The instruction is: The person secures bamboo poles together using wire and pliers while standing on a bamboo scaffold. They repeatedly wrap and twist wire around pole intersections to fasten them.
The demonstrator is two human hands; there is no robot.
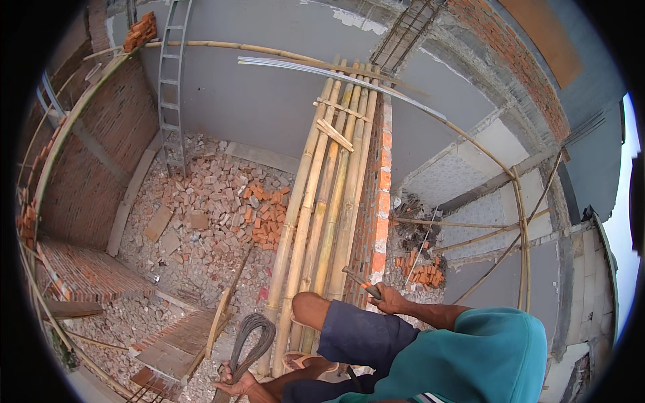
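My left hand (236, 385), low in the view, is closed round the lower end of a looped bundle of dark thin wire (269, 329). The bundle's loop stands up beside the bamboo poles. My right hand (388, 299) grips a hand tool (355, 276) by its dark handle. Orange shows along the tool, and its grey metal end points up and left; its exact kind I cannot make out. Beneath my sandalled feet (306, 361) runs a walkway of several bamboo poles (310, 228), with short wood pieces (334, 134) across its far part.
A brick wall top (381, 201) borders the walkway on the right. Far below on the left lies rubble with loose bricks (269, 215). A metal ladder (171, 94) leans on the grey wall. Long pale strips (282, 64) cross the walkway's far end. Bamboo poles (521, 228) stand at right.
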